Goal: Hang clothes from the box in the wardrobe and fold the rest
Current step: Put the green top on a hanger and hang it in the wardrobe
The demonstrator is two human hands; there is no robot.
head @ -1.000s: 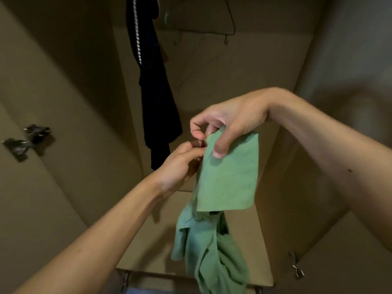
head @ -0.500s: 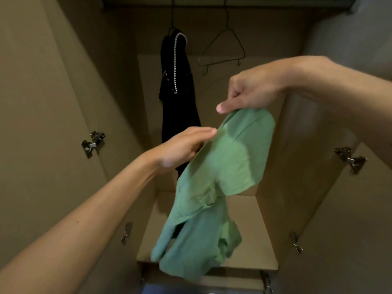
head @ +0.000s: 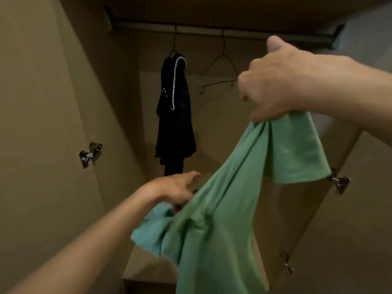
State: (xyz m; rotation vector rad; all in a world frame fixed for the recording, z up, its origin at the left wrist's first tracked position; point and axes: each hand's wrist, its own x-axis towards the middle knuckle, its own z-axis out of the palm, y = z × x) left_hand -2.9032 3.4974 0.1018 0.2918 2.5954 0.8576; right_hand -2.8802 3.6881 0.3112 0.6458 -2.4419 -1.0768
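One green garment point(head: 222, 219) is held up in front of the open wardrobe point(head: 53, 124). Right hand point(head: 282, 81) grips its bunched top edge. Left hand point(head: 176, 190) is lower, against the cloth, fingers partly hidden, so its grasp can't be told. One rail point(head: 212, 31) with two hangers: one bears a black garment point(head: 175, 124), the other is an empty hanger point(head: 218, 75). Three hinges point(head: 90, 153) visible.

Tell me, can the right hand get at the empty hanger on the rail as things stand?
Probably yes: the right hand is raised near the empty hanger, nothing between them. But it grips the green garment, so it cannot take the hanger freely.
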